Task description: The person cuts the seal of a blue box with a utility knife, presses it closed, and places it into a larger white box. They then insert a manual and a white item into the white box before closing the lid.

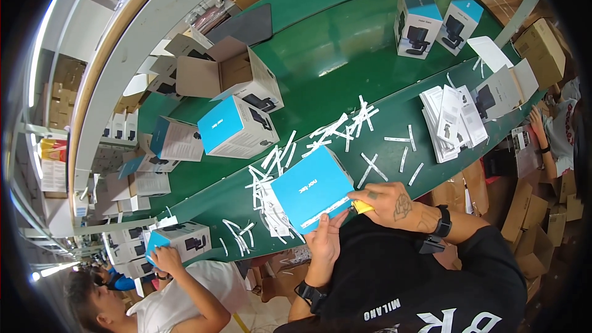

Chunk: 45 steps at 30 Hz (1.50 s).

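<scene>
A carton with a blue top (311, 186) sits tilted at the bench's near edge, in front of me. Along its near top edge runs a white printed strip (327, 214). My left hand (324, 240) is closed at that near edge, fingertips pressed against the strip and the box. At the right corner, my right hand (388, 205) has its fingertips on the strip's end. Closed in its palm is a small yellow object (363, 206), mostly hidden, perhaps a cutter handle. Loose white strips (333, 128) and a pile of printed papers (271, 213) lie around the box.
More product boxes (237, 126) stand on the green conveyor (320, 61) beyond the bench. Stacked leaflets (453, 120) lie to the right, near an opened box (496, 95). A co-worker's hand (166, 260) touches another box (188, 240) at left. Another person (561, 123) is at far right.
</scene>
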### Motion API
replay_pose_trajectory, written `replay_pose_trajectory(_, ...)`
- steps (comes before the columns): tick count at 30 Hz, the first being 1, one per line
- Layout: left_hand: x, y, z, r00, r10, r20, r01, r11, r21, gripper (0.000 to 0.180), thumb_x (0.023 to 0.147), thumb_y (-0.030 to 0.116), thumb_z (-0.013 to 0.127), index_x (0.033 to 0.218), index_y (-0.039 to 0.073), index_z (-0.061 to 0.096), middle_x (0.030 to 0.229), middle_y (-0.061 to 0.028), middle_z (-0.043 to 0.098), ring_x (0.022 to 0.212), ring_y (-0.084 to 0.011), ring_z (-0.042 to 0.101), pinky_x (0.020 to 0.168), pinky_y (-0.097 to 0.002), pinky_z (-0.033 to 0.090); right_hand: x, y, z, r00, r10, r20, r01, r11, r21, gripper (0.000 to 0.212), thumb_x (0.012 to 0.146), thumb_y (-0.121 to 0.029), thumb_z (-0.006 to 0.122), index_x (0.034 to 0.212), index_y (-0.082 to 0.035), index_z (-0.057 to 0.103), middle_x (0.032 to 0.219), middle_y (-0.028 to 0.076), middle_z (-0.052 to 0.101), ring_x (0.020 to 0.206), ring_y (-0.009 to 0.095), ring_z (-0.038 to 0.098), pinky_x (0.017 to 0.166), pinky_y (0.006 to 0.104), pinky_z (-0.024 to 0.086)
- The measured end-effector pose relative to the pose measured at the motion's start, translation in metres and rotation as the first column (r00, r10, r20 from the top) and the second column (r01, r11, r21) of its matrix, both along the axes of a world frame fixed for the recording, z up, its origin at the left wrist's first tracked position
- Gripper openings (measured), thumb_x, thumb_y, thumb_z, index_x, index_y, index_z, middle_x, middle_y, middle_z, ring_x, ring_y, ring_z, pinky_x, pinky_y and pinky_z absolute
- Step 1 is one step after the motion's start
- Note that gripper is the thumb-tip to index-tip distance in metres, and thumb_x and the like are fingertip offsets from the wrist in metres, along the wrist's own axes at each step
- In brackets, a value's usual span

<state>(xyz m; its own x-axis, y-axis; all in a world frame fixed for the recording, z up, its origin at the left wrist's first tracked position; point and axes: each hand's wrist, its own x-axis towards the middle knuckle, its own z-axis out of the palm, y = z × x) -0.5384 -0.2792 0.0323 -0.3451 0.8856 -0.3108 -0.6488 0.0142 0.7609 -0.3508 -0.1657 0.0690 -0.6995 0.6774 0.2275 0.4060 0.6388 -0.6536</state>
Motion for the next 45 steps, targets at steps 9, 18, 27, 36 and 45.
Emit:
replay_pose_trajectory(9,0.001,-0.002,0.001,0.999,-0.042,0.027,0.042,0.999,0.009,0.045,0.108,0.01,0.057,0.15,0.0,0.044,0.138,-0.0209,0.063,0.119,-0.0401,0.07,0.106,-0.0567,0.057,-0.009,0.005,0.014,0.994,-0.052,-0.097,0.042,0.993,-0.107,0.018,0.095,-0.011,0.069,0.11,-0.004,0.062,0.091,0.016,0.07,0.076,0.036,0.071,0.064,0.0432,0.056)
replay_pose_trajectory(18,0.003,-0.012,-0.024,0.965,-0.117,-0.235,0.102,0.992,-0.073,0.042,0.104,0.007,0.062,0.143,-0.003,0.05,0.13,-0.0237,0.067,0.109,-0.0389,0.074,0.097,-0.0526,0.062,0.03,0.023,-0.021,0.763,-0.618,-0.19,0.39,0.673,-0.628,0.02,0.102,-0.013,0.063,0.118,-0.001,0.057,0.092,0.018,0.07,0.083,0.035,0.071,0.069,0.0414,0.052)
replay_pose_trajectory(27,-0.009,-0.013,0.048,0.99,0.074,-0.116,-0.085,0.993,-0.088,0.055,0.097,-0.005,0.065,0.149,-0.008,0.048,0.123,-0.0241,0.071,0.103,-0.0313,0.075,0.086,-0.0418,0.065,0.05,0.043,-0.074,0.957,-0.286,-0.042,0.274,0.943,-0.188,0.087,0.084,-0.026,0.084,0.156,-0.001,0.041,0.161,0.027,0.043,0.142,0.044,0.051,0.114,0.0493,0.048)
replay_pose_trajectory(36,-0.031,-0.016,0.049,0.839,-0.189,-0.511,0.068,0.967,-0.247,0.066,0.091,-0.014,0.069,0.153,-0.011,0.047,0.113,-0.0173,0.074,0.09,-0.0193,0.074,0.076,-0.0309,0.06,-0.01,0.068,0.007,0.948,0.317,0.03,-0.312,0.905,0.288,0.076,0.083,-0.045,0.085,0.144,-0.007,0.06,0.156,0.015,0.051,0.139,0.033,0.052,0.108,0.047,0.047)
replay_pose_trajectory(45,-0.03,-0.02,0.038,0.832,-0.158,-0.531,0.12,0.987,-0.105,0.065,0.093,-0.016,0.069,0.154,-0.008,0.048,0.135,-0.017,0.065,0.113,-0.0188,0.068,0.098,-0.0327,0.056,-0.002,0.075,0.005,0.923,0.384,0.033,-0.376,0.877,0.298,0.072,0.08,-0.05,0.085,0.14,-0.015,0.064,0.153,0.011,0.055,0.13,0.033,0.057,0.1,0.0436,0.054)
